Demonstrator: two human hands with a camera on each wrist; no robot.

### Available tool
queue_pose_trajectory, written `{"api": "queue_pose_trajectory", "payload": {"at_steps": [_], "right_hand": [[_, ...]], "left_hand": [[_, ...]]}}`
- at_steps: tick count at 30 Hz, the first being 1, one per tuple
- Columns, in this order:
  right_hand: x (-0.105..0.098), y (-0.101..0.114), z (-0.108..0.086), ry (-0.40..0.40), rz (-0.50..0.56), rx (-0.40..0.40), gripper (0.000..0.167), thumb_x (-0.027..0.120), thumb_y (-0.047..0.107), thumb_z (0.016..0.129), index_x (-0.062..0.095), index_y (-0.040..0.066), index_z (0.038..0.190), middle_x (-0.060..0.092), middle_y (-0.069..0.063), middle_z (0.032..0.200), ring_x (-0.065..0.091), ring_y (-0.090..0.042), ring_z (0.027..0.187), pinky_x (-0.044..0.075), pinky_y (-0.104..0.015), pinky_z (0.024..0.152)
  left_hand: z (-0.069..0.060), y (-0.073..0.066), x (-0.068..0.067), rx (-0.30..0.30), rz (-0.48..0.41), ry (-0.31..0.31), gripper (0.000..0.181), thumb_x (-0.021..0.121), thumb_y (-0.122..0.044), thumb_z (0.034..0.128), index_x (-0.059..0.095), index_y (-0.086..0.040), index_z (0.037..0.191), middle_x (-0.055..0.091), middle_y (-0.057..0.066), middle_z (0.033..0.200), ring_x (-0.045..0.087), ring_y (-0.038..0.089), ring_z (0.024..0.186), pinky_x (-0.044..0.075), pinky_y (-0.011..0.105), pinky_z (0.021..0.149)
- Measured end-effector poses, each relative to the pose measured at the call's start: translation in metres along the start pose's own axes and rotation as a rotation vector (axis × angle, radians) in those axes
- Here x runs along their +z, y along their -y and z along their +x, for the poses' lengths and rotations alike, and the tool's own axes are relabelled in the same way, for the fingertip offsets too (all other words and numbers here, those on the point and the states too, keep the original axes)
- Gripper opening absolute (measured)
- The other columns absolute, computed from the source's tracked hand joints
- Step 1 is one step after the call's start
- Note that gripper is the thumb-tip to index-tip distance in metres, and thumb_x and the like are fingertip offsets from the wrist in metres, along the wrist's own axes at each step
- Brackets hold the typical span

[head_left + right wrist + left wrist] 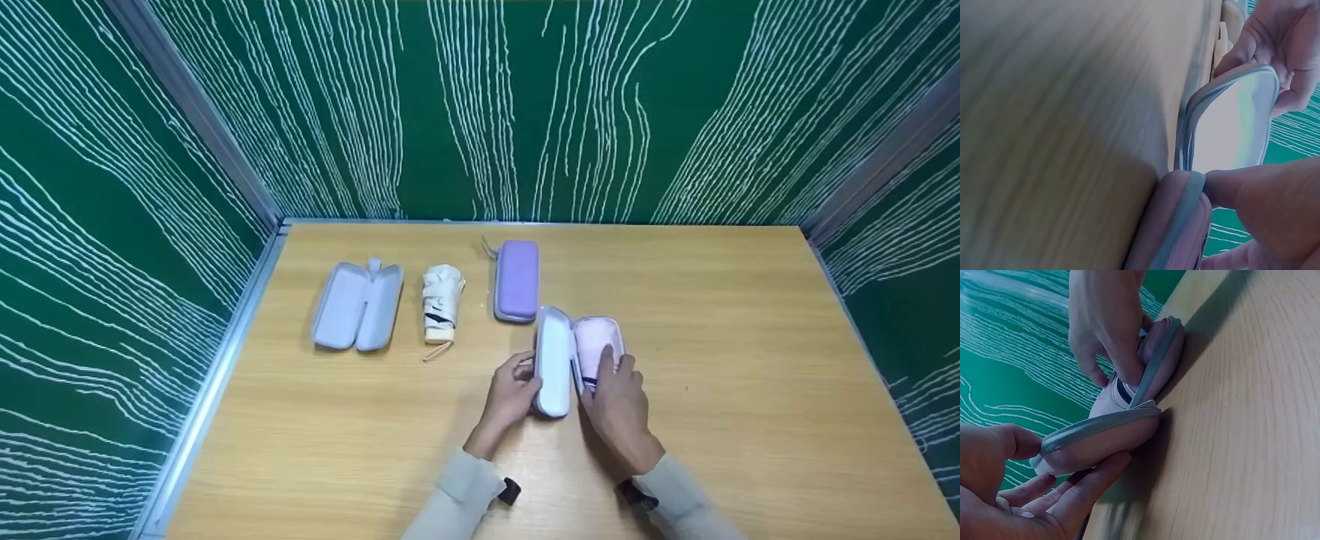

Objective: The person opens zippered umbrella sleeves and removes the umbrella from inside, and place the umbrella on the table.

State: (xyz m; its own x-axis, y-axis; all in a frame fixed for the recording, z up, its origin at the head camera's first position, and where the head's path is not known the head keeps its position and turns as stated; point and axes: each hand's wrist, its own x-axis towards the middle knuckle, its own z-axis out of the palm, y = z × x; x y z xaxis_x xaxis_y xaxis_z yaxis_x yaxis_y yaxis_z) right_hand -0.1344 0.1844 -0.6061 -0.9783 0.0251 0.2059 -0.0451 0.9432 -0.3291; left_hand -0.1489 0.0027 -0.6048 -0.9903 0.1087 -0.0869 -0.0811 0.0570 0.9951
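Head view: the left hand (517, 390) grips the outer edge of the left half of an unfolded case (553, 367), thumb on the rim. The right hand (621, 405) lies over the right half, index finger along a pink folded item (598, 341) with a dark band; whether it pinches or only presses, I cannot tell. From where I stand, the item sits inside that right half, directly under and ahead of the right hand, the nearer of the 2. Its long axis runs away from the person, roughly along the hinge.

Outward: a closed purple case (519, 279) lies just beyond the left half; whether they touch is unclear. Farther left on the table (750, 337) are a cream folded umbrella (442, 300) and a pale unfolded case (358, 307), its 2 halves spread.

Obscured: the item's near end, under the right hand; in the right wrist view, the lower frame edge cuts off the right half.
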Motion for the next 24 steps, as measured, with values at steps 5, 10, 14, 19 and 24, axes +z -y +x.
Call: {"api": "queue_pose_trajectory", "payload": {"at_steps": [5, 10, 14, 19, 24], "right_hand": [[-0.001, 0.001, 0.005, 0.052, 0.017, 0.031, 0.077, 0.082, 0.010, 0.085, 0.044, -0.016, 0.147, 0.050, -0.044, 0.121, 0.063, -0.051, 0.081, 0.058, -0.056, 0.056], [-0.001, 0.002, 0.007, 0.046, 0.040, 0.026, 0.075, 0.081, 0.007, 0.085, 0.045, -0.014, 0.147, 0.049, -0.044, 0.119, 0.063, -0.051, 0.077, 0.058, -0.056, 0.056], [0.000, 0.000, 0.008, 0.016, 0.060, 0.015, 0.076, 0.083, 0.006, 0.082, 0.048, -0.014, 0.146, 0.051, -0.043, 0.117, 0.064, -0.051, 0.075, 0.058, -0.057, 0.056], [-0.002, -0.005, 0.009, 0.019, 0.118, 0.036, 0.077, 0.083, 0.004, 0.080, 0.049, -0.012, 0.146, 0.051, -0.042, 0.118, 0.065, -0.051, 0.078, 0.060, -0.058, 0.060], [-0.007, -0.009, 0.011, 0.030, 0.181, 0.076, 0.075, 0.079, 0.002, 0.078, 0.050, -0.011, 0.146, 0.053, -0.039, 0.117, 0.065, -0.052, 0.082, 0.059, -0.063, 0.069]], "left_hand": [[0.000, 0.000, 0.000, 0.015, 0.002, -0.010, 0.046, 0.062, 0.006, 0.0895, 0.060, 0.011, 0.136, 0.074, 0.027, 0.118, 0.072, 0.036, 0.112, 0.060, 0.040, 0.095], [0.002, 0.002, 0.000, 0.026, 0.008, -0.013, 0.047, 0.062, 0.006, 0.0893, 0.060, 0.012, 0.136, 0.074, 0.027, 0.117, 0.072, 0.035, 0.111, 0.060, 0.040, 0.094], [0.004, 0.004, 0.000, 0.010, 0.018, -0.025, 0.046, 0.063, 0.006, 0.0899, 0.060, 0.011, 0.136, 0.074, 0.026, 0.117, 0.072, 0.033, 0.110, 0.060, 0.039, 0.095], [0.005, 0.004, 0.002, -0.012, 0.037, -0.029, 0.045, 0.062, 0.006, 0.0905, 0.061, 0.010, 0.136, 0.075, 0.022, 0.117, 0.072, 0.028, 0.109, 0.060, 0.035, 0.094], [0.005, 0.003, 0.004, -0.005, 0.015, -0.026, 0.045, 0.061, 0.007, 0.0906, 0.061, 0.011, 0.136, 0.075, 0.022, 0.116, 0.072, 0.027, 0.108, 0.060, 0.034, 0.093]]}}
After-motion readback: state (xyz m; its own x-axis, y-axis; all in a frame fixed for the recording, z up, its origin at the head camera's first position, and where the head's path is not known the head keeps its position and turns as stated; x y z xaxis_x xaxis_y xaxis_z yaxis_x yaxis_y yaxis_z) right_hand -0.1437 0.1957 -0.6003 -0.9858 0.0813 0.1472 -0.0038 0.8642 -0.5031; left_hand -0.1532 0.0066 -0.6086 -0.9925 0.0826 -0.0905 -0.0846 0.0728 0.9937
